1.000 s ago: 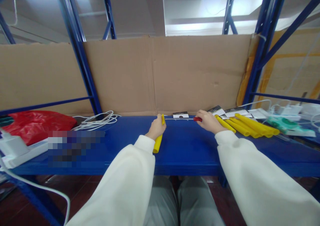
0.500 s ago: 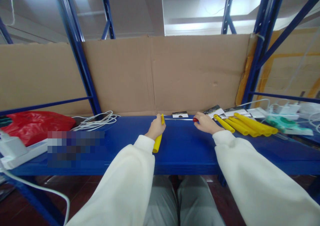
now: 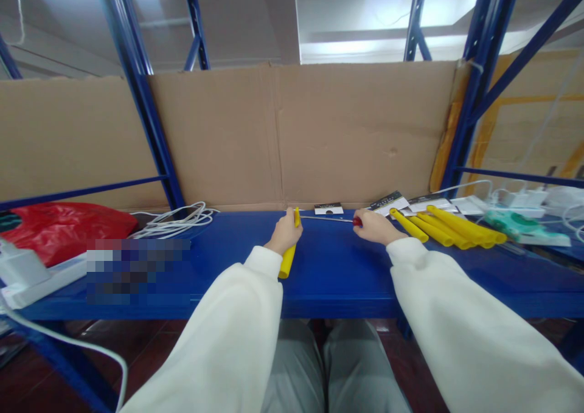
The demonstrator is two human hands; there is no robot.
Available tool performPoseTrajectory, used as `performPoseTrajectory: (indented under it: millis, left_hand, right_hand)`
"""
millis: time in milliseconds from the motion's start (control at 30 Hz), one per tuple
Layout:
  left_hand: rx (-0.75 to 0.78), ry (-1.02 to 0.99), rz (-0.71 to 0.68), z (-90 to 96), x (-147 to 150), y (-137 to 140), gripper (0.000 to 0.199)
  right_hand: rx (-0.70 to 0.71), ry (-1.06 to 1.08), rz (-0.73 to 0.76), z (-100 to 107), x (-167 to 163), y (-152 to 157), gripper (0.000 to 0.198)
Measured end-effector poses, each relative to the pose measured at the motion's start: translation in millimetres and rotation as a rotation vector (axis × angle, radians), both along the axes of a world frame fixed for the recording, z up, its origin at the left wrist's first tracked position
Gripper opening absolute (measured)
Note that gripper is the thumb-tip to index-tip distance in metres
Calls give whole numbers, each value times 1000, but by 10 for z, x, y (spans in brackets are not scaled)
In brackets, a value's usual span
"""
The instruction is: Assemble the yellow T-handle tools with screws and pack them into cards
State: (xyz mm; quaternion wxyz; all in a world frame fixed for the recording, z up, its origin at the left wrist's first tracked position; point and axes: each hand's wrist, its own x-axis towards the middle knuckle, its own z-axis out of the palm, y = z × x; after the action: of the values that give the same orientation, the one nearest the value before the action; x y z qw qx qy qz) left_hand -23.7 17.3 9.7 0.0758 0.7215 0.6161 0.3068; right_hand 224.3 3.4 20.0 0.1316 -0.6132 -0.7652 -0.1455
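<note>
My left hand [image 3: 283,232] is closed around a yellow tube [image 3: 288,261], which slants with its wider end toward me. A screwdriver [image 3: 331,219] with a red handle and a long thin metal shaft lies nearly level between my hands. My right hand [image 3: 375,225] grips its handle, and the shaft reaches left to the upper part of the tube. Whether the tip enters the tube or only touches it, I cannot tell. Just right of my right hand lie several more yellow tubes [image 3: 456,227] side by side.
A small black-and-white card [image 3: 328,208] lies by the cardboard panel [image 3: 319,139]. White cables [image 3: 182,218], a red plastic bag [image 3: 77,227] and a white power strip [image 3: 50,282] are at left. A green-and-white item [image 3: 520,225] sits at right on the blue shelf [image 3: 337,279].
My right hand has turned slightly on the screwdriver, and the handle end sits a little lower. The left hand and its tube are almost unmoved.
</note>
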Motion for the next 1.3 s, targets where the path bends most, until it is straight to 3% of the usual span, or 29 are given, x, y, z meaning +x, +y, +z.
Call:
performPoseTrajectory:
  millis: [200, 500, 767, 1167, 1300]
  left_hand:
    - [-8, 4, 9, 14, 10, -21, 23]
    - [-6, -12, 2, 5, 4, -13, 22]
    - [-1, -19, 2, -8, -4, 3, 23]
    - [0, -28, 8, -10, -4, 4, 20]
    - [-6, -26, -2, -12, -6, 8, 20]
  right_hand:
    - [37, -42, 30, 4, 29, 17, 16]
    - [52, -1, -100, 7, -19, -26, 20]
    - [35, -8, 13, 19, -4, -4, 20]
    - [27, -19, -88, -16, 4, 4, 16]
    - [-1, 23, -23, -35, 31, 32, 19]
